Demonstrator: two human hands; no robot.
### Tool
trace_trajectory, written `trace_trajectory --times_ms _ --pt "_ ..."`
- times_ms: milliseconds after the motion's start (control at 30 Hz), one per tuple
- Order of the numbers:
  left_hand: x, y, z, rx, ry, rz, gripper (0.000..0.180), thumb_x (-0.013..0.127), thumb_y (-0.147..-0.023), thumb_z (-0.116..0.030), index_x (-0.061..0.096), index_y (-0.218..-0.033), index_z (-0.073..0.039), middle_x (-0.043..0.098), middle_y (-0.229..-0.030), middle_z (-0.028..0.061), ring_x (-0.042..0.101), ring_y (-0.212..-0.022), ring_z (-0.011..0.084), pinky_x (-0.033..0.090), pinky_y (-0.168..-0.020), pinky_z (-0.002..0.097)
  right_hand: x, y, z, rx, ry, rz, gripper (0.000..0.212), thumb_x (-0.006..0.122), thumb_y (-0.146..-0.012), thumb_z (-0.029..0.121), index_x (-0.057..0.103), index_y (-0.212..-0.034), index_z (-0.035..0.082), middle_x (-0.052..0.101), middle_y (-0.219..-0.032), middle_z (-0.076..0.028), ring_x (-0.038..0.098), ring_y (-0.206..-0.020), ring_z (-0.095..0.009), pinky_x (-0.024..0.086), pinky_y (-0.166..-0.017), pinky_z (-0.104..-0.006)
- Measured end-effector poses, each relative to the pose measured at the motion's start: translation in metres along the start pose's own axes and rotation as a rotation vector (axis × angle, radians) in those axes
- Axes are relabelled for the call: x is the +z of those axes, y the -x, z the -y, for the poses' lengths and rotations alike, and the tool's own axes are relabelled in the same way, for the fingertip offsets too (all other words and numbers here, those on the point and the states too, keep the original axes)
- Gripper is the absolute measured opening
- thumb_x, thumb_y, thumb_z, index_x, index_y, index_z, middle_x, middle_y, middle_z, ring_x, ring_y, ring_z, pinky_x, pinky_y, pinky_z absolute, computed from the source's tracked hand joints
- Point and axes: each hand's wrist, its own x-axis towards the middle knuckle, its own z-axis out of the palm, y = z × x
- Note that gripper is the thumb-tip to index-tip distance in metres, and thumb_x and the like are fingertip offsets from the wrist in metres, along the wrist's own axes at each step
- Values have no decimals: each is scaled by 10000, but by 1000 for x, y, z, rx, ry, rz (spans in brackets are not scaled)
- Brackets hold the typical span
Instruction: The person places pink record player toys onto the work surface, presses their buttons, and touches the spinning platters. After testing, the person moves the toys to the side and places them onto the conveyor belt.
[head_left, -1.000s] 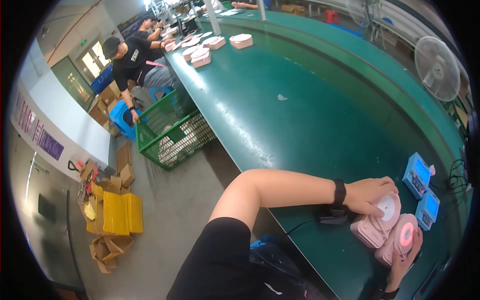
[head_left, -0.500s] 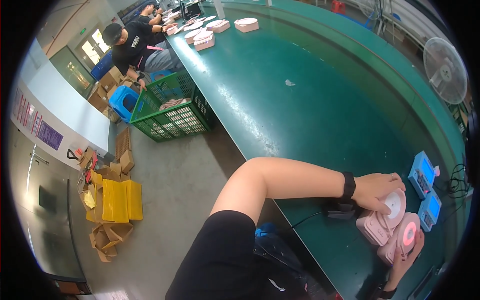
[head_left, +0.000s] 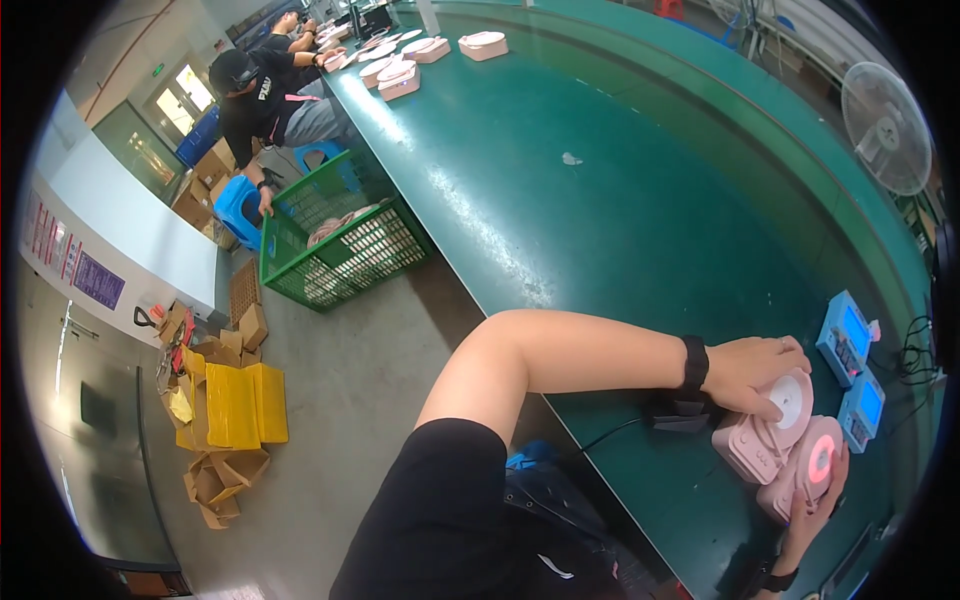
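Two pink devices shaped like small record players stand side by side on the green table at the right. My left hand (head_left: 752, 376) grips the round top of the farther pink device (head_left: 743, 446), thumb across its white disc and fingers over the far edge. Beside it, the nearer pink device (head_left: 781, 496) has a disc glowing pinkish red at its centre. My right hand (head_left: 818, 505) holds this one by its right side, fingers along the rim and thumb at the front. Black bands circle both my wrists.
Two blue meters (head_left: 846, 338) with lit screens stand just beyond the devices. A black object (head_left: 680, 415) with a cable lies under my left wrist. More pink devices (head_left: 484, 46) sit at the table's far end. A co-worker (head_left: 262, 110) holds a green crate (head_left: 345, 262); a fan (head_left: 886, 128) stands right.
The co-worker's hand has come down and the green crate has shifted and turned slightly toward me. The view has moved a little; both my hands keep their hold on the pink devices.
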Motion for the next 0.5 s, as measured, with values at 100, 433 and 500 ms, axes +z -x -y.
trace_trajectory --times_ms 100,433,500 --pt "1 0 1 12 1 -8 694 719 -738 -332 454 -1288 -2 462 -1309 213 514 -1141 402 434 -972 437 -1 0 0 11 24 -5 813 625 -836 482 366 -1465 37 346 -1533 -156 341 -1407 -308 247 -1158 -432" --pt "-4 1 -6 -10 7 42 678 707 -763 -309 436 -1306 -7 459 -1312 201 478 -1191 391 407 -1007 434 2 2 12 -5 21 -35 786 629 -844 451 373 -1454 28 341 -1531 -156 351 -1398 -299 245 -1158 -420" --pt "-5 1 -7 -21 24 52 679 704 -772 -310 432 -1315 -7 450 -1318 200 474 -1200 388 405 -1012 434 3 1 16 -1 -43 -51 778 631 -846 441 374 -1451 25 342 -1529 -156 349 -1399 -298 242 -1159 -419"
